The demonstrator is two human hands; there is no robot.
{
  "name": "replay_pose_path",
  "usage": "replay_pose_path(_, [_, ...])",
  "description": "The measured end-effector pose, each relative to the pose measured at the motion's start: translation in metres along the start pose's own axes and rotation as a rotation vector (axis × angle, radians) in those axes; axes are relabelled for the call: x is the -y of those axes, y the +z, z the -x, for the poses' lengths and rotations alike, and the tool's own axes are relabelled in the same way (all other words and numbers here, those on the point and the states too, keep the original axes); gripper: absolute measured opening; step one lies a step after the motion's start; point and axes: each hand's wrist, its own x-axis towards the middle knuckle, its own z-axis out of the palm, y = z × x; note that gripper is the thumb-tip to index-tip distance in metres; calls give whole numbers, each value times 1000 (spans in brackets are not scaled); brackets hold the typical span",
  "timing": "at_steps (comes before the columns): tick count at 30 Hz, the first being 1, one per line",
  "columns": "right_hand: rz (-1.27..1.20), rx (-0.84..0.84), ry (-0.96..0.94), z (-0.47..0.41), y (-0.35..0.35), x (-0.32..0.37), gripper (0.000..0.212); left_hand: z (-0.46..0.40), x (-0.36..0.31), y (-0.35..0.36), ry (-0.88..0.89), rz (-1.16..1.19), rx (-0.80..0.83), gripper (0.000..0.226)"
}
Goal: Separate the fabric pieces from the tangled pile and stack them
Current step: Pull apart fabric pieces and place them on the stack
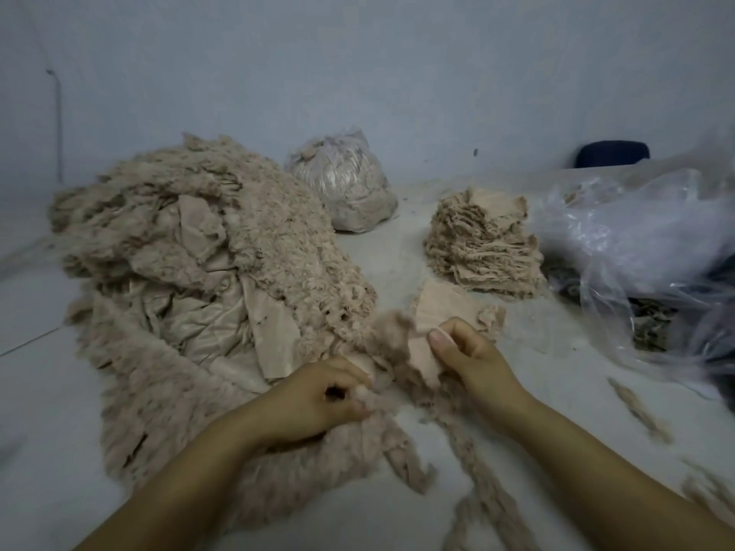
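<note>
A large tangled pile (pixel 191 280) of beige fluffy fabric covers the left and middle of the pale floor. My right hand (pixel 469 355) pinches a smooth beige fabric piece (pixel 441 316) by its lower edge, just right of the pile. My left hand (pixel 318 395) is curled around a fuzzy tuft (pixel 366 391) at the pile's near edge. The two hands are a short way apart, with fabric stretched between them. A neat stack (pixel 483 244) of separated pieces stands behind my right hand.
A tied clear bag (pixel 342 184) full of beige scraps sits at the back by the wall. Crumpled clear plastic bags (pixel 644 248) lie at the right. Loose fluffy strips (pixel 481 483) trail on the floor near my arms.
</note>
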Motion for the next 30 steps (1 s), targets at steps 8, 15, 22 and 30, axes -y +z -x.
replay_pose_path(8, [-220, 22, 22, -6, 14, 5, 21, -31, -20, 17, -83, 741, -195, 36])
replay_pose_path(15, [-633, 246, 246, -18, 15, 13, 43, -65, -27, 21, -82, 889, -367, 15])
replay_pose_path(22, [-386, 43, 201, -15, 24, 0, 20, -70, -22, 26, -47, 567, -483, 23])
replay_pose_path(30, [-278, -130, 122, -18, 24, -5, 25, -79, -28, 28, -127, 792, -616, 25])
